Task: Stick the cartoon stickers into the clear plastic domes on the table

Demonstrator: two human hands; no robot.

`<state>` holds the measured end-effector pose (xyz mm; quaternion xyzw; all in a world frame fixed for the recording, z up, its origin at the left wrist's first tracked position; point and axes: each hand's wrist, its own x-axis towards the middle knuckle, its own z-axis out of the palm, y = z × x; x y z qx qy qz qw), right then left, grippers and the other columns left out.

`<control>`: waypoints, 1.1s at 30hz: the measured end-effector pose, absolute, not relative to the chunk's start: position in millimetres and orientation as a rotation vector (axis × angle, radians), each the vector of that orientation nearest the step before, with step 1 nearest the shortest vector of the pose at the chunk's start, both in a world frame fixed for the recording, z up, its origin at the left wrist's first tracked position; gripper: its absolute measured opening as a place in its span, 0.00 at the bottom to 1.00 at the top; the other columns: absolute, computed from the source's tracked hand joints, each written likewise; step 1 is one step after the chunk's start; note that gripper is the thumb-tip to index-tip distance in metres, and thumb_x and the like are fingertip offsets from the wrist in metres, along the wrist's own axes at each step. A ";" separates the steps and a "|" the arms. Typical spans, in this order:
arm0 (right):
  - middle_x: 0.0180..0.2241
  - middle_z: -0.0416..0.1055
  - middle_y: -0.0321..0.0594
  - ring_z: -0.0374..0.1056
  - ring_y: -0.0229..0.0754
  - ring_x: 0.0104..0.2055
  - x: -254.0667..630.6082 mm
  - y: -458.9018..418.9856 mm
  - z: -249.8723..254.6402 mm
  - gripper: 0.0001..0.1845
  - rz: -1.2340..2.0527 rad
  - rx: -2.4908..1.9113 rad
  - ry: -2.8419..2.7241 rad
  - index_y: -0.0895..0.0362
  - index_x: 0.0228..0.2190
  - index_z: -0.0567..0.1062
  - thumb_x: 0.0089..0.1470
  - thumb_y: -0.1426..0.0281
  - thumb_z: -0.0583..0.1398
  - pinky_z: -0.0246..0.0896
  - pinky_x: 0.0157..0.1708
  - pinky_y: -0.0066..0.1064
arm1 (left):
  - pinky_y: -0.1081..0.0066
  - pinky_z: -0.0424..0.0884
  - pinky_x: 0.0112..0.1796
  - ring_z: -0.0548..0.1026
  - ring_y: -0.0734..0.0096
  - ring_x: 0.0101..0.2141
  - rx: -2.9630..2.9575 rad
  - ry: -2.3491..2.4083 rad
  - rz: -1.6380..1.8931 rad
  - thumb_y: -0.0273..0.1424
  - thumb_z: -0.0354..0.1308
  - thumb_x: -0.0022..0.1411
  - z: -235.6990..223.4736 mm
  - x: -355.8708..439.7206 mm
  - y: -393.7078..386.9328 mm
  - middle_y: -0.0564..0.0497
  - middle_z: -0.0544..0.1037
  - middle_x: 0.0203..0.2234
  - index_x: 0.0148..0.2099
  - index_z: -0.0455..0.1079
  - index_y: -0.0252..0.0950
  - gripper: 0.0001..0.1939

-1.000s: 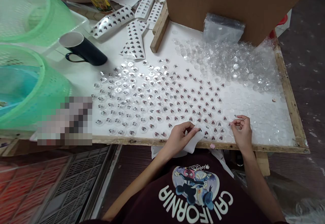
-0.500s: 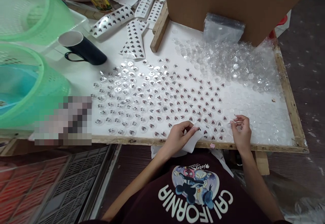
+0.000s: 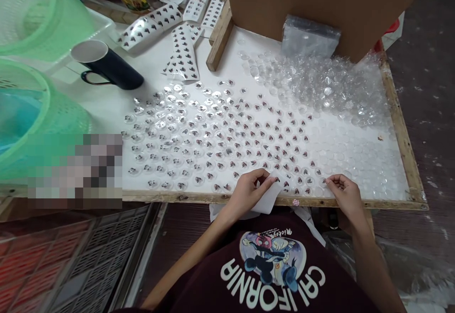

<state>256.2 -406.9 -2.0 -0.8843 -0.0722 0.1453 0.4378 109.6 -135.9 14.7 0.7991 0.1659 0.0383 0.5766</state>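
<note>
Left hand [image 3: 252,190]: thumb and forefinger pinched, no gap, on a white sheet [image 3: 267,202] that hangs over the front edge of the counter [image 3: 110,114]. One dark sticker [image 3: 277,179] shows at the sheet's upper edge, right by the fingertips.

Right hand [image 3: 346,193]: well apart from the left, low over the counter near the front edge. Thumb and forefinger close together at the tips, other fingers curled in. Small dark bit right at the tips; can't tell if it's gripped or already down on a disc.

Printed discs [image 3: 236,174], clear with a dark picture on each, cover the middle of the counter, left of and between the hands. Plain discs [image 3: 359,161] lie flat to the right of them, beside the right hand. Loose heap [image 3: 316,83] of clear discs behind those, in front of a carton [image 3: 320,0] with a plastic bag [image 3: 310,38] against its face.

Back left: printed strips [image 3: 185,56], wood block [image 3: 219,43] between them and the heap. Dark mug [image 3: 122,69] near the strips, green basket [image 3: 67,109] at far left.
</note>
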 end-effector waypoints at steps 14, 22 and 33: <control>0.24 0.72 0.37 0.67 0.44 0.26 252.7 -400.1 -10.1 0.20 0.185 -2.509 -0.303 0.54 0.33 0.71 0.53 0.49 0.59 0.59 0.34 0.36 | 0.73 0.60 0.28 0.66 0.72 0.26 1.869 0.397 0.079 0.40 0.54 0.67 15.5 109.3 -137.1 0.53 0.73 0.24 0.30 0.70 0.35 0.16; 0.30 0.74 0.39 0.66 0.43 0.30 230.0 -369.8 16.8 0.14 0.091 -2.313 -0.421 0.53 0.31 0.74 0.59 0.56 0.57 0.60 0.37 0.36 | 0.73 0.62 0.29 0.68 0.72 0.27 1.843 0.395 0.090 0.39 0.55 0.67 17.9 109.8 -142.1 0.52 0.74 0.24 0.30 0.70 0.34 0.16; 0.27 0.73 0.35 0.67 0.41 0.31 193.4 -317.9 19.0 0.10 0.470 -2.007 -0.517 0.54 0.30 0.75 0.56 0.60 0.61 0.62 0.37 0.33 | 0.74 0.63 0.30 0.68 0.71 0.29 1.805 0.402 0.147 0.39 0.57 0.65 22.9 107.9 -143.9 0.52 0.74 0.28 0.43 0.73 0.35 0.13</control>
